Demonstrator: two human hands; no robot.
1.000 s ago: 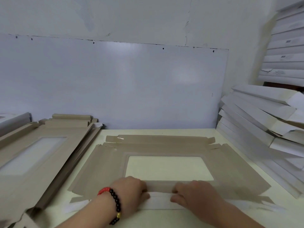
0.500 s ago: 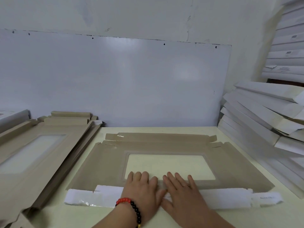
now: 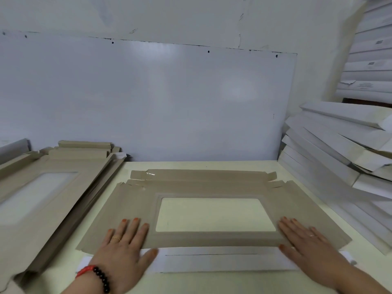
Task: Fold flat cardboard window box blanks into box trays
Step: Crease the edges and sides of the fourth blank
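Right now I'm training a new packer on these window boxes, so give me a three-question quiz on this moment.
1. True or false: both hands lie flat on the blank.
2. What does the left hand wear at the wrist? A) watch B) bead bracelet C) glove
3. Which flap is folded over, white side up: near or far?

Key: 1 true: the right hand and the left press with straight fingers. 2 B: bracelet. 3 near: the white flap lies along the near edge.
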